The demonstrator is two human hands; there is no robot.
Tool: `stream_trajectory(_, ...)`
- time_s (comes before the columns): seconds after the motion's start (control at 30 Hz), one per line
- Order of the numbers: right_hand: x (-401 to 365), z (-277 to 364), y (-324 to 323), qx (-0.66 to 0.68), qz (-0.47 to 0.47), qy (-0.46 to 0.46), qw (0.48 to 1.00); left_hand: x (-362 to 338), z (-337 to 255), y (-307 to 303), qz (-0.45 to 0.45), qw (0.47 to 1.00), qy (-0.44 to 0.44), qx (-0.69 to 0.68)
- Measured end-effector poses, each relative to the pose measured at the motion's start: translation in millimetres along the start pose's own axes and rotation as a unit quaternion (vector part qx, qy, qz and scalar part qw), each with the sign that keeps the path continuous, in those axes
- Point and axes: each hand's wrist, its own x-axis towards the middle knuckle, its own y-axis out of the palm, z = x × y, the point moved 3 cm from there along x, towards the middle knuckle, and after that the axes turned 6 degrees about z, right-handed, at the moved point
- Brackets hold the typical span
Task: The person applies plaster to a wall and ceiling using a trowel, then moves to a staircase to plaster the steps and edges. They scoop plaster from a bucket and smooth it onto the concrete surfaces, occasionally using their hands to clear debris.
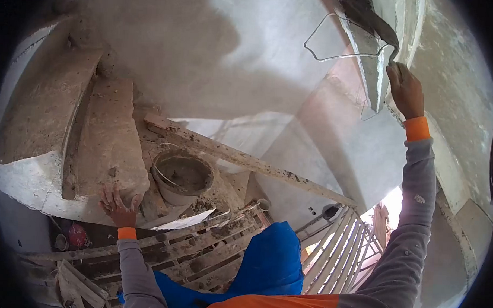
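My left hand (pixel 117 205) rests with spread fingers on the front edge of a rough concrete step (pixel 108 144). Raised at the upper right, my right hand (pixel 407 93) is closed on the narrow end of a dark flat-bladed tool (pixel 378 27); I cannot tell its exact kind. The tool lies close along the plastered edge of a beam (pixel 369 66). A bent wire loop (pixel 318 57) sticks out just left of the tool, its end near my fingers.
A bucket (pixel 172 194) of grey mortar stands right of the step. Behind it a splattered wooden plank (pixel 241 160) slopes down to the right. Slatted boards (pixel 200 244) lie below me, beside a light slatted frame (pixel 338 249). A curved plastered wall (pixel 456 69) rises at right.
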Motion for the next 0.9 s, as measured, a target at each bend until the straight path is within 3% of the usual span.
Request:
stream_trajectory(0.13, 22, -12, 2, 0.041, -0.003, 0.005, 0.999, 2, -1, -3, 0.004, 1.000, -0.001, -0.001)
stream_trajectory(0.17, 26, -19, 5, 0.015, 0.048, 0.029, 0.998, 3, -1, -5, 0.003, 1.000, 0.005, -0.001)
stream_trajectory(0.27, 19, -33, 16, -0.033, 0.049, 0.056, 0.997, 0, 2, 1, 0.018, 1.000, -0.001, -0.001)
stream_trajectory(0.5, 6, -14, -15, -0.072, -0.065, 0.004, 0.995, -9, 12, 18, 0.026, 1.000, 0.000, 0.006)
stream_trajectory(0.6, 0, 10, -32, 0.004, -0.080, 0.008, 0.997, 1, 2, -1, 0.005, 1.000, 0.019, 0.005)
stream_trajectory(0.63, -2, 9, -32, 0.003, -0.107, -0.031, 0.994, 2, 1, -3, 0.004, 1.000, 0.022, 0.006)
stream_trajectory(0.73, -14, -4, -29, -0.007, -0.087, -0.012, 0.996, 2, -1, -5, 0.006, 1.000, 0.019, 0.010)
stream_trajectory(0.9, -16, -26, -2, -0.100, 0.030, -0.008, 0.994, -2, 5, 4, 0.024, 1.000, 0.004, 0.017)
